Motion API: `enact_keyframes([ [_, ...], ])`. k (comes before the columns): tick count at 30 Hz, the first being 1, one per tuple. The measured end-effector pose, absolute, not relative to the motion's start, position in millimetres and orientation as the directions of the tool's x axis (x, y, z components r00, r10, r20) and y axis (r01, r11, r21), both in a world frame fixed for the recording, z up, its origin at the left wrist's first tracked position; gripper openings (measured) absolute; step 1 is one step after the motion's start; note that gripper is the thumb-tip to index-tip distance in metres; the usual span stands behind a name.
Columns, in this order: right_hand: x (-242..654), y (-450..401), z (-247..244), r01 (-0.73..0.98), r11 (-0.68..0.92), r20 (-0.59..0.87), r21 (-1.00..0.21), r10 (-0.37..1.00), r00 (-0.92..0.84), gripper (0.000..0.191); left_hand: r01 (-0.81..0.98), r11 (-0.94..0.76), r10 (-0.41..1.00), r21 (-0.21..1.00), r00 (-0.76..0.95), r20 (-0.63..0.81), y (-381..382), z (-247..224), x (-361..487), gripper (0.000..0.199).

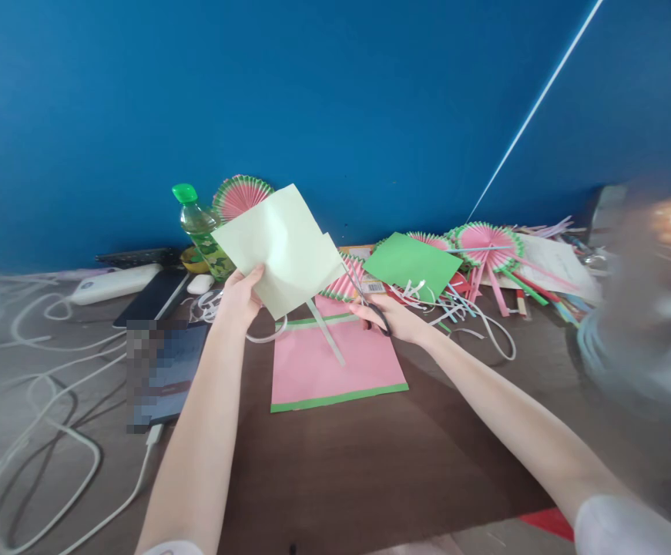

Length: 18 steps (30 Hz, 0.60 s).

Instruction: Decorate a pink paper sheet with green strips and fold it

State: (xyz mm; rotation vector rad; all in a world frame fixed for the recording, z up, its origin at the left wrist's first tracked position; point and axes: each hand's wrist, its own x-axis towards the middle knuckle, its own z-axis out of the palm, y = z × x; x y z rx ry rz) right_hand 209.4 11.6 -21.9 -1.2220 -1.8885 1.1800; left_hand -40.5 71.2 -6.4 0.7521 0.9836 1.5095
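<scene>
L hand: narrow, thumb + fingers pinching lower L edge of pale sheet. Sheet is up off table, tilted, betw. both hands, above pink sheet. R hand: closed round handles of scissors, blades pointing up twd sheet's R edge. Blade gap: can't tell. Pale strip hangs below sheet, lower end over pink sheet; whether still joined, can't tell.

Risks (my judgement):
- Sheet gripped at one side only, far side unsupported; prob. flexes under blades → edge wanders or tears.
- Strip dangles nr scissors; cd snag or get nicked if sheet swings.
- Pink sheet lies flat underneath; low blade tip might crease or catch it.
- R side cluttered: green sheet, paper scraps, pleated fan nr R hand. Wide elbow or wrist sweep cd shift or crush them.
- L side: bottle just beyond sheet, looks tippable if knocked; cable loops on table, L forearm cd drag it if it catches.
</scene>
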Motion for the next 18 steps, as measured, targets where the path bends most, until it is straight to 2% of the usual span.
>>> enact_keyframes([
  [5, 210.4, 12.7, -23.3, 0.442, 0.238, 0.044, -0.865, 0.913, -0.406, 0.030, -0.471, 0.009, 0.992, 0.882, -0.105, -0.066, 71.9, -8.5, -40.2, 0.017],
  [11, 216.5, 14.4, -23.3, 0.536, 0.282, -0.003, -0.796, 0.883, -0.470, 0.032, -0.504, -0.066, 0.962, 0.861, -0.262, -0.080, 74.8, -6.0, -42.2, 0.009],
  [18, 208.9, 12.3, -21.2, 0.562, 0.279, 0.065, -0.779, 0.926, -0.371, 0.033, -0.513, 0.015, 0.985, 0.858, -0.139, -0.101, 70.8, -7.2, -34.8, 0.009],
])
